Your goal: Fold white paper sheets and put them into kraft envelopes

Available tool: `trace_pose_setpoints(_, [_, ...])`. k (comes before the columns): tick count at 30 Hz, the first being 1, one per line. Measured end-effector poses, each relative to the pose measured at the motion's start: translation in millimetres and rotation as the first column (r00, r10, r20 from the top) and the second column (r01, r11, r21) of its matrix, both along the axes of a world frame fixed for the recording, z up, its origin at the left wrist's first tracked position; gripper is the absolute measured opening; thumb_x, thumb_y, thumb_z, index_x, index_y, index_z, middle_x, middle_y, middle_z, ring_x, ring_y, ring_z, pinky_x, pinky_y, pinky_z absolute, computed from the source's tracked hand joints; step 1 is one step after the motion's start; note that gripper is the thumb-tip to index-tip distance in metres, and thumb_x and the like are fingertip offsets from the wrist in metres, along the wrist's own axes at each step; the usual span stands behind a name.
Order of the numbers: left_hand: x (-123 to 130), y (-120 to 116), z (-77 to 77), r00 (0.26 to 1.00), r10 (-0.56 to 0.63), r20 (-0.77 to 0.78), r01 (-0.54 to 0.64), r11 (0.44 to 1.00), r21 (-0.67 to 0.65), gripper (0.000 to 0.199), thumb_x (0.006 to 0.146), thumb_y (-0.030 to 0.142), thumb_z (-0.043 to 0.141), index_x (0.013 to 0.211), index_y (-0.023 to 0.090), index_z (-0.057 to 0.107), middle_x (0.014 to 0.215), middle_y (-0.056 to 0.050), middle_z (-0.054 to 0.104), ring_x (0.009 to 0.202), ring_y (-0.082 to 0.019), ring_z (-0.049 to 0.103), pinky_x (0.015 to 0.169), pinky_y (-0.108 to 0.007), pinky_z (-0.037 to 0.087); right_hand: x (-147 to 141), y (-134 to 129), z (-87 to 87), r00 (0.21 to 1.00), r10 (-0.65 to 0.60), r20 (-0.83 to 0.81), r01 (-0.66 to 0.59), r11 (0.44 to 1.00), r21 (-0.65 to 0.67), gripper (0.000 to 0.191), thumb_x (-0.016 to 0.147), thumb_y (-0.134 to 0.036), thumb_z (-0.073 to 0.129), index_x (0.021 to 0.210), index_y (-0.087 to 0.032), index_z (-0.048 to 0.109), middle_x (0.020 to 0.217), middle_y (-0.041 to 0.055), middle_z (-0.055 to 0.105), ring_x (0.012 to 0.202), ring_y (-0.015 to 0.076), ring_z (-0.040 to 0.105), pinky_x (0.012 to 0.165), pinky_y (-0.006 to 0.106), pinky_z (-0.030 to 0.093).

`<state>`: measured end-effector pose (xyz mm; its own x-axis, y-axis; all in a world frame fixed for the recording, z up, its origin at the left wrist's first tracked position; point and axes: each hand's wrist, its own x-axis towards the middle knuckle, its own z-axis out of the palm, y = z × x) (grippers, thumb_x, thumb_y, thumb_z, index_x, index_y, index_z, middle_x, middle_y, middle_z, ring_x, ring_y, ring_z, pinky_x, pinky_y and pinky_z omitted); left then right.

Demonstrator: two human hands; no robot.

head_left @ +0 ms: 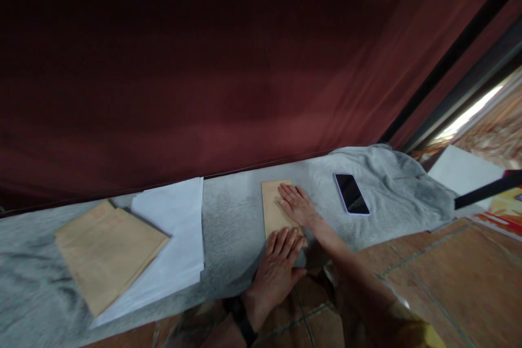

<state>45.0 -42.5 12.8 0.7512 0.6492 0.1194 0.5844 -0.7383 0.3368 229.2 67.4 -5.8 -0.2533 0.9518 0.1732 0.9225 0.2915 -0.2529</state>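
Observation:
A brown paper envelope lies flat on the grey cloth in front of me. My left hand, with a dark band at the wrist, rests on its near end, fingers stretched out. My right hand lies palm down on its right side, towards the far end, fingers also extended. Both palms face down, and neither hand grips anything. Part of the envelope's near edge and right side is hidden under the hands.
Several brown envelopes lie on a stack of white paper at left. A phone lies right of my hands on the grey cloth. Behind hangs a dark red curtain. Papers and a dark bar are far right.

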Motion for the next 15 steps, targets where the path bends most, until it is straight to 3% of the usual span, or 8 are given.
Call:
trace_pose_setpoints(4, [-3,2,-5.4,0.999,-0.002,-0.048,0.006,0.996,0.09,0.07,0.099,0.053,0.05,0.16,0.03,0.026,0.168,-0.004,0.03,0.155,-0.028,0.025,0.125,-0.054,0.026,2,-10,2.9,0.995,0.097,-0.005,-0.096,0.99,-0.105,0.056,0.109,-0.043,0.021,0.16,-0.021,0.032,0.165,0.0071,0.032,0.154,0.0202,0.027,0.127,0.047,0.016])
trace_pose_setpoints(8, [-3,4,-7.0,0.997,-0.02,-0.073,0.026,0.996,0.085,0.065,0.101,0.056,0.044,0.158,0.028,0.033,0.163,-0.005,0.04,0.153,-0.028,0.03,0.124,-0.055,0.027,-2,-27,2.3,0.989,0.141,-0.044,-0.146,0.981,-0.13,0.058,0.109,-0.046,0.018,0.161,-0.021,0.028,0.167,0.0073,0.029,0.155,0.0191,0.023,0.128,0.045,0.017])
trace_pose_setpoints(15, [-1,4,-7.9,0.998,0.008,-0.068,0.002,0.989,0.148,0.059,0.103,0.047,0.043,0.152,0.015,0.043,0.156,-0.013,0.049,0.149,-0.029,0.038,0.122,-0.049,0.031,-20,-68,-1.8,0.993,0.068,-0.099,-0.077,0.993,-0.087,0.062,0.108,-0.048,0.026,0.157,-0.011,0.036,0.166,0.0156,0.029,0.155,0.025,0.023,0.126,0.047,0.024])
